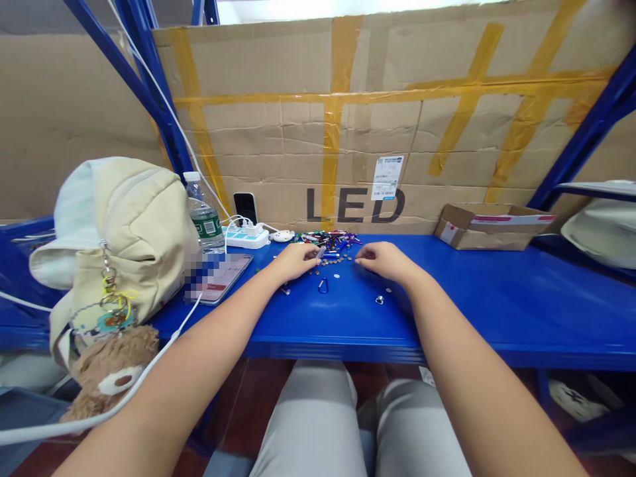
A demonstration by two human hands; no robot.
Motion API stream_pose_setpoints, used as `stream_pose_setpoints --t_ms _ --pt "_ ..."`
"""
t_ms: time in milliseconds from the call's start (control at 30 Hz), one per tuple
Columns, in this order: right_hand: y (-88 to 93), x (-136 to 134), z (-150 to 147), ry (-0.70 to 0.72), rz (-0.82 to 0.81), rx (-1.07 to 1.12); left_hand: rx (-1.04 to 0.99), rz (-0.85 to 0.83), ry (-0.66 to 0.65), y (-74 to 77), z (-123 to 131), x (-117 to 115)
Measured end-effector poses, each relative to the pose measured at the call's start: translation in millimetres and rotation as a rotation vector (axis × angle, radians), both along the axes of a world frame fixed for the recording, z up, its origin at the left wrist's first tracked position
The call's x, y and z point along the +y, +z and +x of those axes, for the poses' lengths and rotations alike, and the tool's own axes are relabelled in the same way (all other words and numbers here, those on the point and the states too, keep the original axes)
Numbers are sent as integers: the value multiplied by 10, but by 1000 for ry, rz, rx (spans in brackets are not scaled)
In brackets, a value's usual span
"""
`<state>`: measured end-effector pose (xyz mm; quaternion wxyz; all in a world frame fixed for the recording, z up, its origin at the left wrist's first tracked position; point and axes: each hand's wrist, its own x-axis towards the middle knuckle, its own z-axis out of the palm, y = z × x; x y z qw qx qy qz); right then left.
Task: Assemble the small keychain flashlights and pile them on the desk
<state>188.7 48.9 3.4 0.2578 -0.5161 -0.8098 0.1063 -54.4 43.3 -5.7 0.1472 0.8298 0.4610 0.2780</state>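
My left hand (296, 261) is closed at the left front of a pile of small, shiny coloured metal pieces (330, 240). A small silvery piece (320, 252) sticks out of its fingertips; its kind is too small to tell. To the right of the pile, my right hand (381, 258) has its fingers curled in a pinch, and whatever they hold is hidden. Between the hands lie several small round discs (334, 262). Closer to me are a blue carabiner (323, 285), a small silver metal part (379, 300) and a white disc (336, 276).
At left stand a cream backpack (134, 225) with a plush bear (116, 371), a water bottle (205, 218), a phone (228, 278) and a white power strip (248, 237). An open cardboard box (489, 228) sits at the back right. Large cardboard (288, 152) walls the blue table's (497, 305) far side.
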Motion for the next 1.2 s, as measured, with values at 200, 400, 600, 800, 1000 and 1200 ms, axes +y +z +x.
stream_pose_setpoints --t_ms 200,400,600,800,1000,1200 --pt "-54 -27 -312 102 42 451 16 -25 -86 43 77 -96" --pt "-105 -42 -464 228 -58 687 -2 0 -102 68 135 -145" --pt "-124 -29 -480 263 -202 940 -62 -22 -133 97 154 -169" --pt "-140 -26 -484 293 -275 963 -74 -28 -140 97 169 -191" --pt "-127 -40 -478 260 -233 941 -116 -59 -164 86 181 -190" --pt "-121 -56 -479 297 -300 945 -137 -40 -172 90 211 -212"
